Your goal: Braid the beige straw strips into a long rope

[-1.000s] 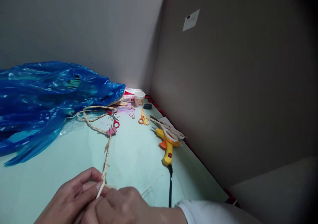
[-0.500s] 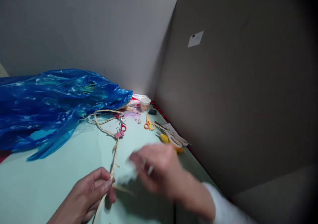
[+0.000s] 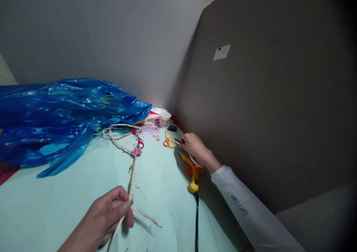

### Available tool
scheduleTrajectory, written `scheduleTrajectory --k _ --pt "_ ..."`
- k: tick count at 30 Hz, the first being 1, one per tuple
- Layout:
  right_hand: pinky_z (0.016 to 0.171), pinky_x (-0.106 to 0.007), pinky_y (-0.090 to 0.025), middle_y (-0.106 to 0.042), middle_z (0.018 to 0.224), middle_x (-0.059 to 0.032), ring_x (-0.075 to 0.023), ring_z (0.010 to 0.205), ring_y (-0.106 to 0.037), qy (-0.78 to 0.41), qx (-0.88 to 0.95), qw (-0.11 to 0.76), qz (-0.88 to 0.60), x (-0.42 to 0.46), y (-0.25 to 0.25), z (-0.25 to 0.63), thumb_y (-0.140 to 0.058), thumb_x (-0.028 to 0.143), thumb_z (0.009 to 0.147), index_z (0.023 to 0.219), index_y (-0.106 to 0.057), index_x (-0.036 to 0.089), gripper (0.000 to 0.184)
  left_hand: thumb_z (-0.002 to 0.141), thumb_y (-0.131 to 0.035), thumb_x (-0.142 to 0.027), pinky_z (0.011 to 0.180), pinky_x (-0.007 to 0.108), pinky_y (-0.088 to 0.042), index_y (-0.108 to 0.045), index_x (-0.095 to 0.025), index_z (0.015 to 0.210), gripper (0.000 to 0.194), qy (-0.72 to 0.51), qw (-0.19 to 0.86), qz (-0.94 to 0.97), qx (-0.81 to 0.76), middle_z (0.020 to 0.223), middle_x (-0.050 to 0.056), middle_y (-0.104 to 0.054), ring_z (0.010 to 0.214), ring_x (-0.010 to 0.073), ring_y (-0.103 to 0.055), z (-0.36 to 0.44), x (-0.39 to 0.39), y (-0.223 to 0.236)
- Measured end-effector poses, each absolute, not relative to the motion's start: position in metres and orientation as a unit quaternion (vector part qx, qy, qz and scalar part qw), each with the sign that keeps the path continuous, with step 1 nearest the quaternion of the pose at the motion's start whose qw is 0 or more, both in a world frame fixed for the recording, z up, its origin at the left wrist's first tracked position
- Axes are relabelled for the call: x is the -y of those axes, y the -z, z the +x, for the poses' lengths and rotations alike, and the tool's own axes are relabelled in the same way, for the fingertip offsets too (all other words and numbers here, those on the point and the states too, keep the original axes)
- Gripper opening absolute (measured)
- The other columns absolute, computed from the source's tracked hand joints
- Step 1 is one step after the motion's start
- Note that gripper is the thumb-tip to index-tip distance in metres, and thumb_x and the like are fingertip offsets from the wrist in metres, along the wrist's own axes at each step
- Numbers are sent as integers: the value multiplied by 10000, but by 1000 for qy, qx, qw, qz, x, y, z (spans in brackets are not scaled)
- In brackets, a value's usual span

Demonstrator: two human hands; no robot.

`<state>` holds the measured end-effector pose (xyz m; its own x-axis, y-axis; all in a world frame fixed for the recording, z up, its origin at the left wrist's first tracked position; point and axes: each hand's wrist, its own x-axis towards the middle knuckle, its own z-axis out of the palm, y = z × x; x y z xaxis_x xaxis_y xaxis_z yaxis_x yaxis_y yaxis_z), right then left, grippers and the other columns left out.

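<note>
My left hand [image 3: 111, 211] pinches a pale braided straw cord [image 3: 132, 181] between thumb and fingers, with a loose strand end [image 3: 149, 217] sticking out to the right. Higher up, a pink binder clip [image 3: 137, 152] grips the braid, which loops away past red-handled scissors [image 3: 140, 143]. My right hand [image 3: 193, 146] is at the right edge of the table, fingers drawn together over white-handled scissors [image 3: 197, 162] and thin sticks or strands. What its fingertips hold, if anything, is hidden. Just below it lies a yellow glue gun [image 3: 193, 177] with a black cable.
A crumpled blue plastic bag [image 3: 69, 118] covers the back left. Orange-yellow scissors [image 3: 169, 142], a dark small block [image 3: 172, 128] and a paper cup [image 3: 164, 119] lie towards the corner. Grey partitions [image 3: 111, 40] close off the back and right.
My right hand has moved away from near the braid, up and right to the scissors, uncovering the glue gun. My left hand keeps its pinch on the braid. The view has shifted slightly.
</note>
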<state>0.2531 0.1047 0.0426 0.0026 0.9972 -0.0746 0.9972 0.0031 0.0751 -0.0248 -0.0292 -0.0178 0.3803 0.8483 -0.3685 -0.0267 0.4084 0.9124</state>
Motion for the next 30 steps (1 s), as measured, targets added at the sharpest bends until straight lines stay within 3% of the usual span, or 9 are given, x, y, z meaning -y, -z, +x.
scheduleTrajectory --k 7,11,14,16,20,24,30 --pt "845 -396 -516 -600 1153 -93 -202 990 -608 -11 -698 25 716 -104 -34 250 -570 330 917 1153 -585 146 299 671 -691 -604 387 189 8 -429 -197 742 490 -309 700 443 -468 563 -8 -653 358 -13 -113 -25 30 15" --pt "823 -357 -478 -633 1037 -123 -211 950 -604 2 -709 -47 704 -96 -44 248 -552 258 909 980 -636 103 191 675 -691 -601 383 190 12 -428 -196 736 486 -311 702 440 -466 564 -7 -656 355 -19 -97 -24 30 12" --pt "712 -271 -434 -648 935 -109 -177 840 -589 40 -736 -115 666 -80 -64 243 -477 225 902 906 -625 121 181 694 -691 -578 385 188 14 -430 -192 735 468 -312 710 433 -459 577 -1 -661 361 -20 -98 -25 30 11" --pt "623 -225 -407 -645 892 -64 -129 733 -551 106 -764 -164 615 -67 -78 237 -409 291 933 939 -593 153 230 713 -683 -560 381 189 9 -431 -190 743 448 -313 713 431 -456 592 3 -667 361 -21 -99 -26 30 11" --pt "499 -209 -316 -618 768 -32 -87 550 -401 444 -737 -288 419 -43 -89 219 -489 376 908 994 -562 160 243 747 -666 -518 379 195 -1 -430 -189 756 405 -317 717 431 -447 601 -2 -659 364 -16 -110 -27 31 9" --pt "516 -196 -326 -665 790 -49 -82 576 -430 600 -684 -242 335 -27 -80 201 -621 299 840 1113 -569 145 318 800 -632 -450 396 197 -23 -436 -182 778 332 -328 708 435 -450 618 -8 -646 393 -4 -133 -27 33 5" --pt "560 -189 -343 -648 786 -33 -78 618 -463 635 -672 -161 347 -2 -61 188 -611 239 837 885 -590 132 119 840 -593 -384 410 215 -34 -465 -166 845 252 -327 702 436 -459 654 7 -651 410 8 -154 -27 36 -1"
